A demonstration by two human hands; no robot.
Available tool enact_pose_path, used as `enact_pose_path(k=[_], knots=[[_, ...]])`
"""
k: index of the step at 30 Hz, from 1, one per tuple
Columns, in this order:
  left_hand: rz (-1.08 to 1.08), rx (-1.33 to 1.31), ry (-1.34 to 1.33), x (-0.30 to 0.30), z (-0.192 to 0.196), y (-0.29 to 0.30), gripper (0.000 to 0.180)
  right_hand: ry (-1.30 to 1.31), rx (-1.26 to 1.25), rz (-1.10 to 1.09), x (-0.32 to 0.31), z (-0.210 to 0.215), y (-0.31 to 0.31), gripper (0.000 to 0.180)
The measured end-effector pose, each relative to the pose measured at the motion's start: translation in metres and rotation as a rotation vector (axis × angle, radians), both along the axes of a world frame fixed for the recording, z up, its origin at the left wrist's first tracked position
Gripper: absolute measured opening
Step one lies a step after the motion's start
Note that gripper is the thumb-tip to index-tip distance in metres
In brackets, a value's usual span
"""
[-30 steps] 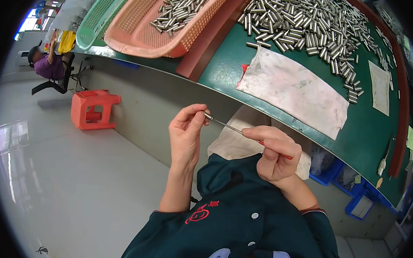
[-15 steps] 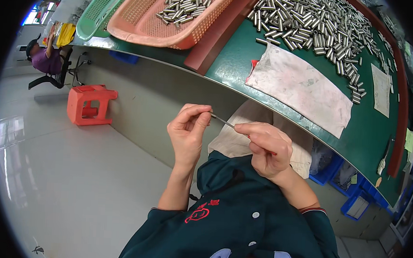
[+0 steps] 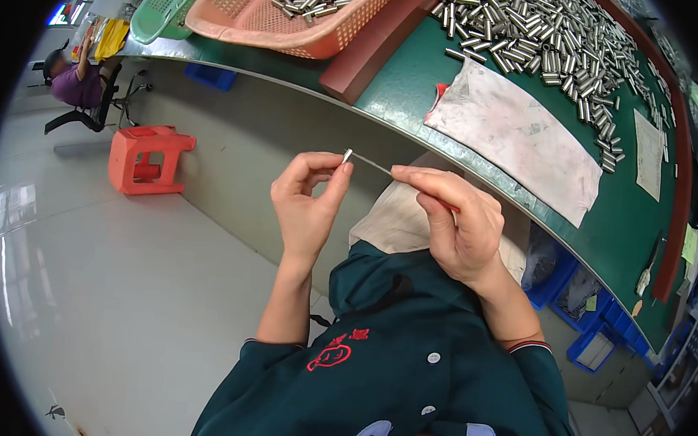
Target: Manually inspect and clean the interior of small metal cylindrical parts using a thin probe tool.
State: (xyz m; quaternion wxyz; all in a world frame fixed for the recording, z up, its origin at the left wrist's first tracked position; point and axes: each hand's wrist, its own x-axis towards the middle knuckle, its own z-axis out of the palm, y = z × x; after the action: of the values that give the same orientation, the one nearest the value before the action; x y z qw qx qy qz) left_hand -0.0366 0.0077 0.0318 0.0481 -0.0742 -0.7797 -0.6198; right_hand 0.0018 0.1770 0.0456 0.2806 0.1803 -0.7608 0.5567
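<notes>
Head view: left hand [image 3: 306, 204] has a small metal tube [image 3: 347, 155] in a tight pinch, one end poking out, probably to keep it clear for the thin red-handled tool [image 3: 374, 165] the right hand [image 3: 471, 228] grips. Tube's at that left hand's tip, off the worktop's [image 3: 398, 102] near edge

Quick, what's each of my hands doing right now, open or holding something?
Left hand: closed, pinching a small metal cylinder at the fingertips.
Right hand: closed, holding a thin red-handled tool.
</notes>
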Motion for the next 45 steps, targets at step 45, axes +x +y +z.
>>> enact_pose_path(k=[45], knots=[[-0.095,1.195,-0.885,0.011,-0.012,0.0,0.015,0.143,0.054,0.019,0.025,-0.009,-0.003,0.033]])
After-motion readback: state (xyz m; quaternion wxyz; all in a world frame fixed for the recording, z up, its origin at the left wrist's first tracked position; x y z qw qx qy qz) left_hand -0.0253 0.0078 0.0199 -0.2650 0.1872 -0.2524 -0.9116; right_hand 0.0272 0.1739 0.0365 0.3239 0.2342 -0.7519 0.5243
